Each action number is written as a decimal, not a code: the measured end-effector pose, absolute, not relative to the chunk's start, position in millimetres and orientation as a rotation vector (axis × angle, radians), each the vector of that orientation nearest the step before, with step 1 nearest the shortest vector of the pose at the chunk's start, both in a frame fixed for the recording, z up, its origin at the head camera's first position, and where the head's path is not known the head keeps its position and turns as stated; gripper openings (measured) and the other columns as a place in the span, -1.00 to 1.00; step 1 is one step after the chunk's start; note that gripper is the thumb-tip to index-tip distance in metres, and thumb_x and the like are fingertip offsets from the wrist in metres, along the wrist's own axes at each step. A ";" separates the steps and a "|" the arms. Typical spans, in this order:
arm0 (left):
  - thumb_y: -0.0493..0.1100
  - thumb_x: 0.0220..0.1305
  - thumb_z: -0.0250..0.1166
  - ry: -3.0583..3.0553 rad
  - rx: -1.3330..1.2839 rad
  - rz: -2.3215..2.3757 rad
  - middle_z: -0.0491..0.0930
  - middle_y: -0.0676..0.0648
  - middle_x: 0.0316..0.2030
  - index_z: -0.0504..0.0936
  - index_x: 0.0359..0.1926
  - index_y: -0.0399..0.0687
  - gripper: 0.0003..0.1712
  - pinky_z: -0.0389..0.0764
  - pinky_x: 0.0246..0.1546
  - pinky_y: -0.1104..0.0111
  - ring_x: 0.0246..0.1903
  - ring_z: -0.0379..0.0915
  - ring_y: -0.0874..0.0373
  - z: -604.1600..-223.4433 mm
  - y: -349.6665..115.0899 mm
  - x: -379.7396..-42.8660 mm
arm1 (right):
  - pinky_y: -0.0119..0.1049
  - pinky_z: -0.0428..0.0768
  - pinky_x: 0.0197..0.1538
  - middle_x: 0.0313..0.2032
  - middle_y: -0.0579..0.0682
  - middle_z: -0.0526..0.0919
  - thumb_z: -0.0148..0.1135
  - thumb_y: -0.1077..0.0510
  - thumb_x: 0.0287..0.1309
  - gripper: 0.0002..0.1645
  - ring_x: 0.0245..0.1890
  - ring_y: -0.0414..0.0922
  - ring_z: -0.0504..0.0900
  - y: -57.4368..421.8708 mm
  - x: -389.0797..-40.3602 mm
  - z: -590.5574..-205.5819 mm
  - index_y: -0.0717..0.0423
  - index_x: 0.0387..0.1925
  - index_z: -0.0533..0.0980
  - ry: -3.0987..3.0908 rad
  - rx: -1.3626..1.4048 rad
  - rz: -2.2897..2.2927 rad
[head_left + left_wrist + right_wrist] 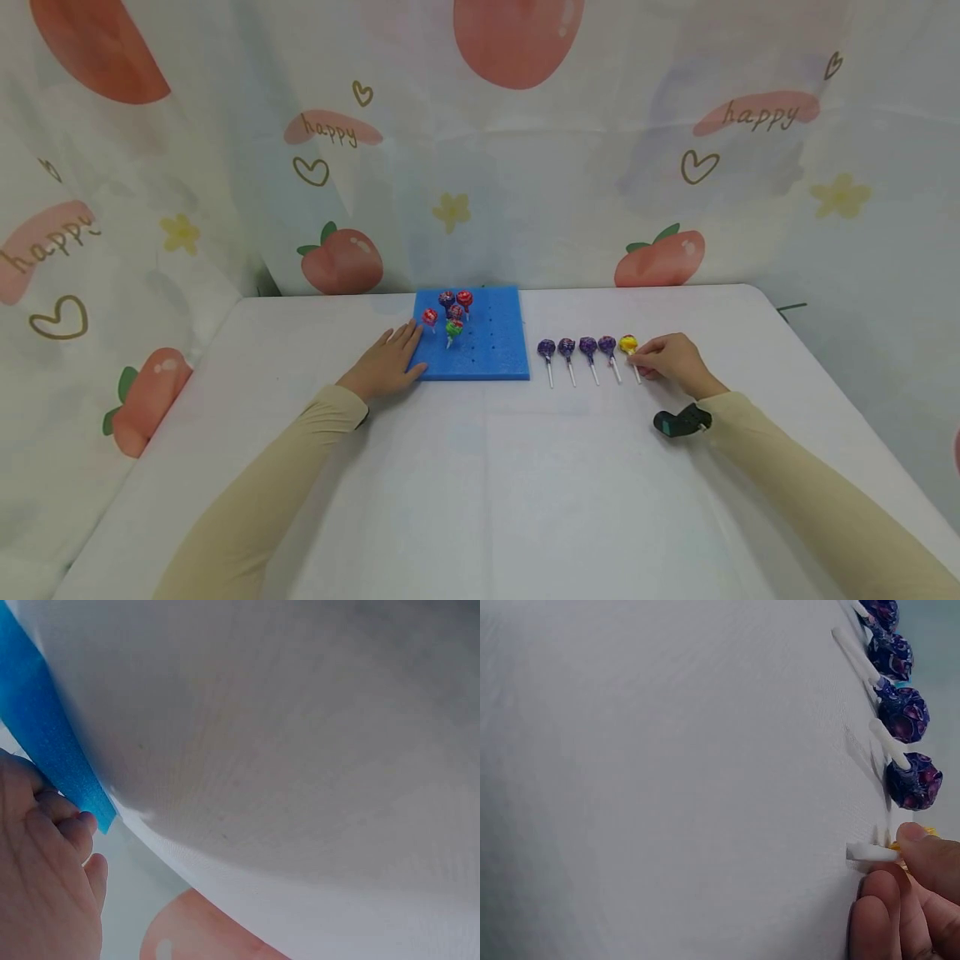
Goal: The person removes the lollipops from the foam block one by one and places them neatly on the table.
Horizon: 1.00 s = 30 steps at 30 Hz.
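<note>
My right hand [677, 363] pinches the white stick of a yellow-wrapped lollipop [627, 342] between thumb and fingers. In the right wrist view the thumb covers most of its yellow wrapper [930, 832], while the stick end shows low over the cloth. My left hand [385, 364] rests with spread fingers on the left edge of a blue board [498, 354] with small holes. Several lollipops stand in its upper left part, among them a green one [454, 328], a red one [465, 298] and a dark purple one [447, 298].
Several purple-wrapped lollipops [588, 345] lie in a row between the board and my right hand, sticks toward me. A white cloth [480, 483] covers the table. A dark device [681, 421] sits at my right wrist. Behind the table hangs a printed curtain [525, 167].
</note>
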<state>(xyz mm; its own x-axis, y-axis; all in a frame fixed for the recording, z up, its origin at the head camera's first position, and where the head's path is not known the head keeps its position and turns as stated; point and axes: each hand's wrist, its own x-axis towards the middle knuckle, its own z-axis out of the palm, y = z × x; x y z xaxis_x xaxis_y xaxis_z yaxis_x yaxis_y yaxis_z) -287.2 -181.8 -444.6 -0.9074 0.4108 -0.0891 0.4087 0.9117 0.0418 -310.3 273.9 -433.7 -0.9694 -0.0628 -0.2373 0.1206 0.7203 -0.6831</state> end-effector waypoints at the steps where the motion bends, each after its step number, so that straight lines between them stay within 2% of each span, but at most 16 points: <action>1: 0.15 0.39 -0.11 2.976 0.638 0.029 -0.08 -0.30 0.45 -0.06 0.43 -0.33 -0.17 -0.07 0.45 0.03 0.45 -0.13 -0.15 -444.3 -181.8 -286.9 | -0.48 0.55 -0.44 -0.61 -0.16 0.58 0.28 0.10 0.13 -0.59 -0.57 -0.30 0.53 273.6 -310.0 -433.4 0.43 -0.18 0.55 2.678 0.043 -1.091; 30: 0.16 0.40 -0.13 2.957 0.603 0.038 -0.12 -0.29 0.46 -0.10 0.44 -0.31 -0.16 -0.10 0.46 0.04 0.46 -0.17 -0.14 -443.7 -180.5 -287.4 | -0.47 0.57 -0.44 -0.59 -0.09 0.58 0.27 0.11 0.13 -0.62 -0.55 -0.24 0.52 271.6 -312.6 -434.8 0.41 -0.21 0.55 2.674 0.077 -1.054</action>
<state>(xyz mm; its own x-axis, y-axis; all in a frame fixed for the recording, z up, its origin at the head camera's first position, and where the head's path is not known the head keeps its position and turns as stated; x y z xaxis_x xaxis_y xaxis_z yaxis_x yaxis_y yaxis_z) -287.4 -180.5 -443.7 -0.9129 0.3916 -0.1154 0.3885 0.9201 0.0493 -312.6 271.6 -434.8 -0.9632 -0.0477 -0.2644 0.1455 0.7347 -0.6626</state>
